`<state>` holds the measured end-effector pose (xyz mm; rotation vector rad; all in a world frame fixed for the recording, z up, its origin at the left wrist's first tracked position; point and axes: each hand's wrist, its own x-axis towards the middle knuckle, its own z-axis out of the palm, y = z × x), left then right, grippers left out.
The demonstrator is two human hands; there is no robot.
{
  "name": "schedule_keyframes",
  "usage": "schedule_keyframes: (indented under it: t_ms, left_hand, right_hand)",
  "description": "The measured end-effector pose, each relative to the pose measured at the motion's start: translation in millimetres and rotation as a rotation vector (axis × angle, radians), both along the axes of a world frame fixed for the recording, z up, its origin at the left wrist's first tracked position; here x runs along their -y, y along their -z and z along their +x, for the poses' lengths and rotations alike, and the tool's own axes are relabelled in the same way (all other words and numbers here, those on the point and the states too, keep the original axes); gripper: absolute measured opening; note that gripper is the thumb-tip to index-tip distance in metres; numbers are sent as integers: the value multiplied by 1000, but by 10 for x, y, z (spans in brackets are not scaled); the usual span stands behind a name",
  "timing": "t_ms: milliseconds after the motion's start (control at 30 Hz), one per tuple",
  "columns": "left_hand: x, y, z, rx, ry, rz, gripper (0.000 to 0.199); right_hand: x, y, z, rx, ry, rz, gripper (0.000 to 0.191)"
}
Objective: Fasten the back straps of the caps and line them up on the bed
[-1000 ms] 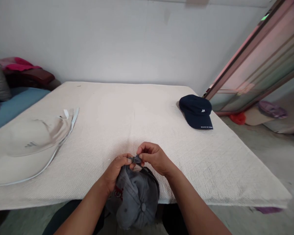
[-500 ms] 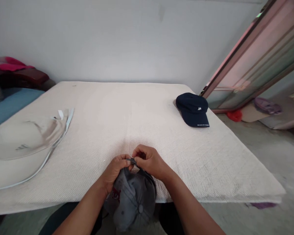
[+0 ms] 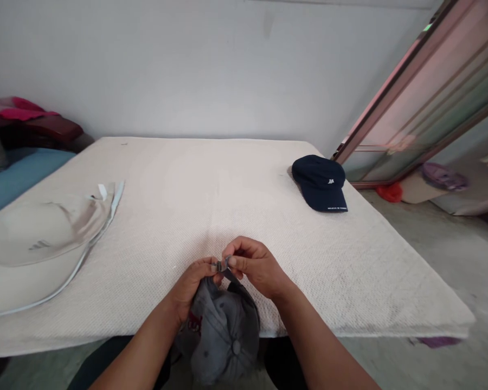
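A grey cap (image 3: 223, 336) with red lettering hangs at the table's front edge, its crown toward me. My left hand (image 3: 193, 281) pinches the cap's back strap beside a small metal buckle (image 3: 218, 266). Just to the right, my right hand (image 3: 254, 265) grips the strap's end between thumb and fingers. The strap's end sticks up a little out of the buckle. Some fingertips of both hands are hidden behind the strap.
A navy cap (image 3: 319, 183) rests at the right of the white-covered table (image 3: 211, 189). On the left lies a pale wide-brimmed hat (image 3: 44, 238). A grey wall (image 3: 195, 70) stands behind the table.
My right hand has moved slightly right and up, drawing the strap's end away from the buckle. The grey cap has shifted slightly right.
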<state>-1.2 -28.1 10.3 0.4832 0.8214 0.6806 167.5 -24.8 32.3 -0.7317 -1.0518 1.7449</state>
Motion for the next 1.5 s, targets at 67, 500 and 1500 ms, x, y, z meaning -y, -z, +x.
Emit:
schedule_keyframes:
  t_ms: [67, 500, 1500]
  left_hand:
    - [0, -13, -8, 41, -1, -18, 6]
    - [23, -26, -47, -83, -36, 102, 11]
    - [22, 42, -11, -86, -20, 125, 15]
  right_hand:
    - [-2, 3, 2, -19, 33, -38, 12]
    - [-3, 60, -64, 404, 21, 29, 5]
    - [-23, 32, -39, 262, -18, -43, 6]
